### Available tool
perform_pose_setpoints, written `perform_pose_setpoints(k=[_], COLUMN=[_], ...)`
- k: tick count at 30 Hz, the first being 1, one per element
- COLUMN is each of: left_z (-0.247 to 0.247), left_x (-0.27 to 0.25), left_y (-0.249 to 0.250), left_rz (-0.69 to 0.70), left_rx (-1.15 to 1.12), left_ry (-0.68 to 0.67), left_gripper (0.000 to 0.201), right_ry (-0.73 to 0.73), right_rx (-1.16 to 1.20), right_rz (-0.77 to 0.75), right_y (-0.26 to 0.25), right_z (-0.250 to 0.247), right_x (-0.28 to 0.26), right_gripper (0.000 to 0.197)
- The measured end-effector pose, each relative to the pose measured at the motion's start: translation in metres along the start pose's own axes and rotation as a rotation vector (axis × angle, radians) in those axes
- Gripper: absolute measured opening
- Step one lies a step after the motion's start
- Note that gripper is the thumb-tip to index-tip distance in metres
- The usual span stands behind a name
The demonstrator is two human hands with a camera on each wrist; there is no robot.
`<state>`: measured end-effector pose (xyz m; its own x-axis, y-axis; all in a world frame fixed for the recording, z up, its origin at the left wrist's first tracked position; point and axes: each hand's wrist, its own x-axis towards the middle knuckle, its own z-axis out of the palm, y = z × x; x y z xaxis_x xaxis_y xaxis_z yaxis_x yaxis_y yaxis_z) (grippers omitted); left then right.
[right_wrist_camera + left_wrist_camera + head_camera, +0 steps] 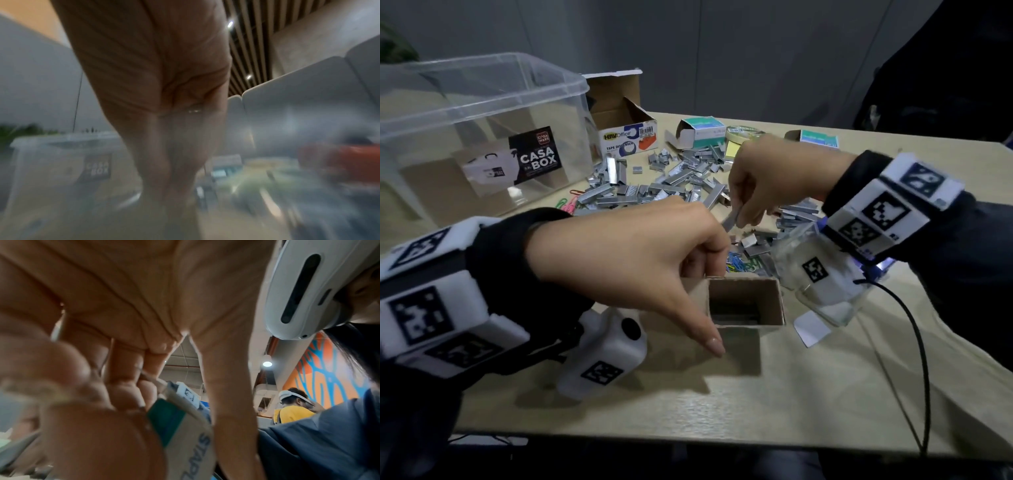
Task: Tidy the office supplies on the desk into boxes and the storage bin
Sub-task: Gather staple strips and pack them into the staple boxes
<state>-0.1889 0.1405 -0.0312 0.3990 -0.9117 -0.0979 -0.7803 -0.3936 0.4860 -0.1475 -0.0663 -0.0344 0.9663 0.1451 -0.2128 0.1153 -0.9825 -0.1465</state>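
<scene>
Head view: left hand [640, 253] fingers clamp open staple box [744, 306] on worktop [808, 394]; right hand [767, 185] fingers pinch staple strip [731, 221] beside staple pile [671, 185].

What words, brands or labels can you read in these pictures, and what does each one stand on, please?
"CASA BOX": black label on the clear storage bin.
"HBW Office" and "TAPE DISPENSER": open tape dispenser box.
"STAP...", cut off: small staple box, left wrist view.
Print on the green boxes: too small to read.

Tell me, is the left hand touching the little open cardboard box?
Touching. In the head view the left hand grips the small open box, fingers over its far rim and thumb down its near side.
</scene>
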Motion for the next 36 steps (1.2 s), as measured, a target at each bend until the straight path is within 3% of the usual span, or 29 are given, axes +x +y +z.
perform_pose_setpoints(k=[3, 7, 12, 20, 31, 36], left_z=[-0.001, -0.001, -0.004, -0.006, -0.006, -0.005], left_x=[0.002, 0.004, 0.007, 0.009, 0.009, 0.009], left_y=[-0.002, -0.003, -0.006, -0.007, -0.008, -0.008], left_rz=[-0.023, -0.048, -0.097, -0.103, -0.078, -0.089], left_rx=[-0.03, -0.009, -0.14, -0.231, -0.197, -0.199], left_ry=[0.011, 0.009, -0.054, -0.081, -0.079, -0.094], left_gripper=[0.043, 0.041, 0.036, 0.04, 0.036, 0.033], right_ry=[0.111, 0.208, 0.128, 0.067, 0.065, 0.218], right_rx=[0.166, 0.192, 0.137, 0.008, -0.068, -0.232], right_rz=[-0.061, -0.204, -0.394, -0.625, -0.644, -0.414], right_y=[-0.003, -0.009, -0.017, -0.029, -0.023, 0.003], right_z=[-0.025, -0.049, -0.059, -0.034, -0.029, -0.061], right_x=[-0.027, -0.066, -0.099, -0.099, -0.092, -0.087], right_gripper=[0.008, 0.01, 0.028, 0.015, 0.018, 0.028])
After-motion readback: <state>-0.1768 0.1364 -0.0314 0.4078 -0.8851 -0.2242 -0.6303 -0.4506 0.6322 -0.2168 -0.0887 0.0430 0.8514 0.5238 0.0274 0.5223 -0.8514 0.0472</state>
